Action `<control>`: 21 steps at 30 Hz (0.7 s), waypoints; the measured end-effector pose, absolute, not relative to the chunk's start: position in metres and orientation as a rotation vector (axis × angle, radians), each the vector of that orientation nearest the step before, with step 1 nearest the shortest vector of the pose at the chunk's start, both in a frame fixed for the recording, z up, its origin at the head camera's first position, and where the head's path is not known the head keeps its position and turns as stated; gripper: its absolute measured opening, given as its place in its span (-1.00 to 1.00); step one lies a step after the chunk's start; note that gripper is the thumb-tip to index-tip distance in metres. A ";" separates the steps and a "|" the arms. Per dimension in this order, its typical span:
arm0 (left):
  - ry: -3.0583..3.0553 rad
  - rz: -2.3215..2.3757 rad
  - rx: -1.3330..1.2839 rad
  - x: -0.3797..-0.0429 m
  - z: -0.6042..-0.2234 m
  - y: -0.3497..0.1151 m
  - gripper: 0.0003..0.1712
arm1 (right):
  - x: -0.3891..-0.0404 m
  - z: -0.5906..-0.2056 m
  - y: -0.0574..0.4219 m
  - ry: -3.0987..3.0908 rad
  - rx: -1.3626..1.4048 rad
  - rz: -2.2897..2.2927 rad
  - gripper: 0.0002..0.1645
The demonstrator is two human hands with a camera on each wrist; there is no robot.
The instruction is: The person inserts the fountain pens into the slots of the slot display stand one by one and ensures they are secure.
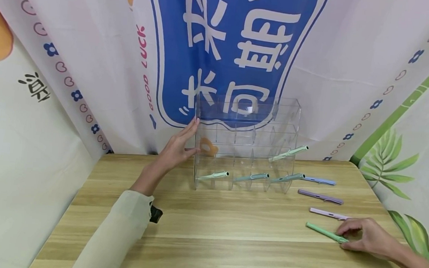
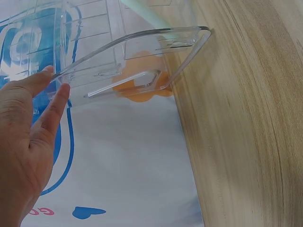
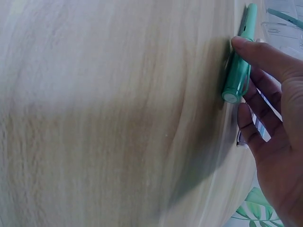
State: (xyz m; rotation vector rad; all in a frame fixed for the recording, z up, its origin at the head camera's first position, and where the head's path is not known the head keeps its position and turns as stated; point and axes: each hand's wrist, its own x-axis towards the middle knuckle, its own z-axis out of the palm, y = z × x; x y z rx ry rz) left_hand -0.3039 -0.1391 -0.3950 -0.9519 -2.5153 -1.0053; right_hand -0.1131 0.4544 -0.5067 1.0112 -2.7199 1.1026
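On the right of the table, my right hand [image 1: 369, 240] pinches a green capped pen [image 1: 323, 232] near its clip end, between thumb and fingers. Seen from the right wrist, the thumb lies across the green pen [image 3: 239, 71], close over the wood. My left hand [image 1: 178, 148] touches the left side of a clear compartment rack [image 1: 243, 144], fingers fairly straight. From the left wrist, two fingertips of the left hand [image 2: 33, 123] meet the edge of the clear rack [image 2: 137, 35]. Pens slant in the rack: pale green [image 1: 215, 174], blue-green [image 1: 252, 177], dark teal [image 1: 288, 177], mint [image 1: 289, 153].
Right of the rack, a blue pen [image 1: 319, 181], a purple pen [image 1: 320, 196] and a pale lilac pen [image 1: 328, 214] lie on the wooden table [image 1: 229, 243]. A printed curtain [image 1: 333, 96] hangs right behind the rack.
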 end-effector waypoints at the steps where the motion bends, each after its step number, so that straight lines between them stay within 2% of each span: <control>1: -2.514 -1.003 -0.952 -0.304 -0.395 -0.139 0.12 | -0.113 -0.508 0.455 -2.715 1.013 1.099 -0.56; 21: -2.503 -0.999 -0.955 -0.304 -0.396 -0.139 0.16 | -0.115 -0.510 0.452 -2.698 1.033 1.037 -0.53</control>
